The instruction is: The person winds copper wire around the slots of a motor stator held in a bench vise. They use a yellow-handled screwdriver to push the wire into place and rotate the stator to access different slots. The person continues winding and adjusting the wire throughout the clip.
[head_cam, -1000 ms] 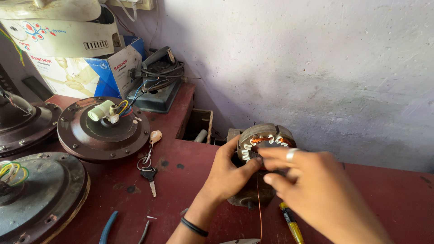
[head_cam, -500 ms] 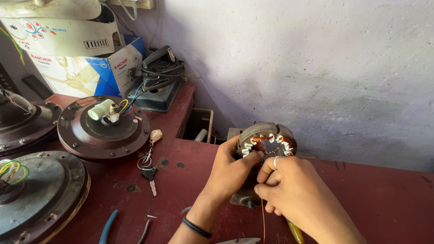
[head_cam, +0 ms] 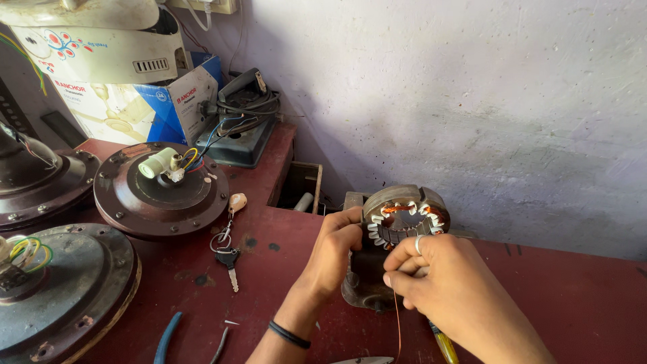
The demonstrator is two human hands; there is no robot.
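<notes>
Against the pale wall, near the middle of a dark red workbench (head_cam: pixel 283 263), stands a small grey motor (head_cam: pixel 397 243) with its round open face tilted up; inside that face sits a ring of white slot liners with patches of copper winding; the left hand (head_cam: pixel 333 253) is closed around the motor's left side, thumb near the rim, steadying it; a black band circles that wrist; the right hand (head_cam: pixel 441 276), with a ring on one finger, is bunched in front of the motor's lower face, fingertips pinched shut on a thin copper wire (head_cam: pixel 397 320); the wire hangs straight down from the pinch toward the near edge of the bench; just beside it lies a yellow-handled screwdriver (head_cam: pixel 441 344), partly under the right forearm.

Left of the motor, well apart, lies a key on a ring (head_cam: pixel 229 253) with a small pale tag; behind it rests a round brown fan housing (head_cam: pixel 162 192) with a white stub and coloured leads at its centre; a second, dustier fan housing (head_cam: pixel 64 290) sits at the near left corner with yellow and green leads; a third shows at the far left edge; blue-handled pliers (head_cam: pixel 165 337) lie at the bottom edge; at the back stand a printed cardboard box (head_cam: pixel 135 101) and a dark grey tool with coiled cable (head_cam: pixel 239 128); an open wooden compartment (head_cam: pixel 300 185) sits beside the wall.
</notes>
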